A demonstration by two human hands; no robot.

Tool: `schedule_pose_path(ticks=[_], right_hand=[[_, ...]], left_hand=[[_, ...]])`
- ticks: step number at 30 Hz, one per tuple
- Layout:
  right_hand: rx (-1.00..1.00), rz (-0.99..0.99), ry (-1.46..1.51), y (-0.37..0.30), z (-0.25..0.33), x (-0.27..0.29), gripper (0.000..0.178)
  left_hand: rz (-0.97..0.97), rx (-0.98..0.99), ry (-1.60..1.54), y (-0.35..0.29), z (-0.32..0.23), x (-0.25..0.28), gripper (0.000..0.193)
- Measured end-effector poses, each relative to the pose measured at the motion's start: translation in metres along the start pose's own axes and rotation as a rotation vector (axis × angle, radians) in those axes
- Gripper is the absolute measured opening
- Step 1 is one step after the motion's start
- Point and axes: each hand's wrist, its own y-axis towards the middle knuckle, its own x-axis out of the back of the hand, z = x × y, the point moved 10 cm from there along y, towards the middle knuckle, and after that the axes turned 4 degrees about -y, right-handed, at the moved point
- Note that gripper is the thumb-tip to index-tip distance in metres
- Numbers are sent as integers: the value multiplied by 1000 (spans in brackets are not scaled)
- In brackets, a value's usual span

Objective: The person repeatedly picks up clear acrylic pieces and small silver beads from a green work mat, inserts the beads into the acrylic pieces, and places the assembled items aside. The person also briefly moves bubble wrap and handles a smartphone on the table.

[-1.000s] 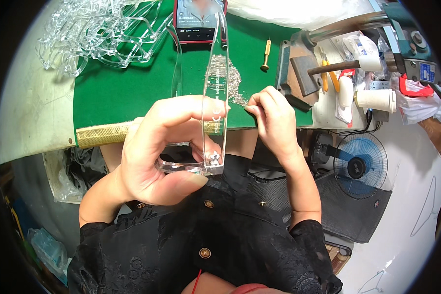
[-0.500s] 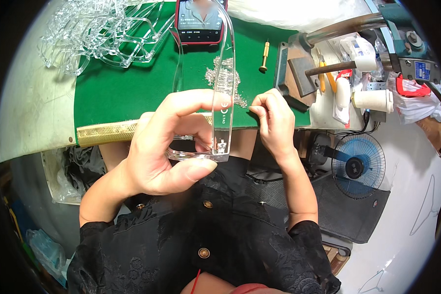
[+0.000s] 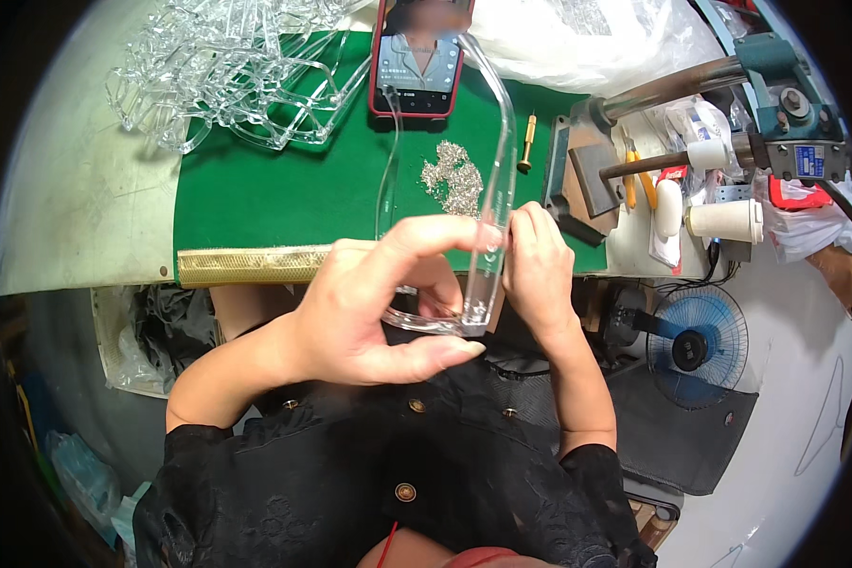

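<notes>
My left hand (image 3: 346, 308) grips a clear plastic eyeglass frame (image 3: 498, 180) by its front, thumb below and forefinger along one hinge corner. The temples are unfolded and point away over the bench. Just right of that corner is my right hand (image 3: 541, 275), its fingers curled together. The fingertips are partly hidden behind the temple, so what they pinch, if anything, does not show. Beyond the hands lies a heap of tiny silvery metal pieces, apparently screws (image 3: 456, 178), on a green mat (image 3: 275, 204).
Clear eyeglass frames (image 3: 246, 71) are piled at far left. A phone (image 3: 415, 80) lies at the back, a brass-coloured screwdriver (image 3: 528, 142) right of the heap. Further right stand a hand press (image 3: 672, 76) and a paper cup (image 3: 724, 220). A gold strip (image 3: 251, 266) edges the mat.
My right hand has left the edge of the metal heap and come up beside the frame's hinge corner. My left hand still holds the frame. The whole view has shifted a little.
</notes>
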Motion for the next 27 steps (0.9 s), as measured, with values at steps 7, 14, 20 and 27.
schedule_pose_path(ticks=[7, 14, 20, 27], right_hand=[[-87, 3, 337, -7, -25, 0, 9], [229, -288, 711, 10, 0, 100, 25], [371, -308, 507, 11, 27, 119, 14], [338, -320, 526, 9, 24, 115, 17]], left_hand=[[60, -56, 124, 12, 1, -16, 77], [-5, 129, 67, 40, 18, -26, 76], [-45, 105, 118, 41, 18, -29, 73], [-82, 34, 234, 40, 10, -25, 71]])
